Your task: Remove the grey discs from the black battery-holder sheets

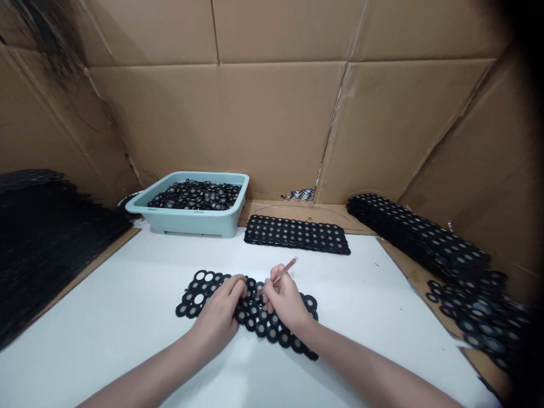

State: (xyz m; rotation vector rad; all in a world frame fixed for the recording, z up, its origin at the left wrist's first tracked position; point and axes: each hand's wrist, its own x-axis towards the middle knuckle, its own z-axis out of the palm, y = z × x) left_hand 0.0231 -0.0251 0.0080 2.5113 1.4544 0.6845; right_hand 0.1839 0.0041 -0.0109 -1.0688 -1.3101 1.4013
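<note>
A black sheet of joined rings [250, 323] lies at a slant on the white table in front of me. Most of its rings have grey centres, and a few at the left end show white. My left hand [223, 303] is closed on the middle of this sheet, thumb and fingers bent together at its surface. Between the fingers of my right hand [284, 300] is a thin, reddish, see-through pen-like tool [285, 270], held at a tilt. Its lower tip points down at the rings just right of my left fingers; whether it touches them I cannot tell.
A light blue basin [195, 221] full of loose black ring pieces stands at the back left. Behind the work lies a stack of ring sheets [297, 234]. More stacked sheets [420, 235] and loose rings [480, 317] are at right. A black sheet pile [51, 243] is left. Cardboard walls [276, 124] enclose the table.
</note>
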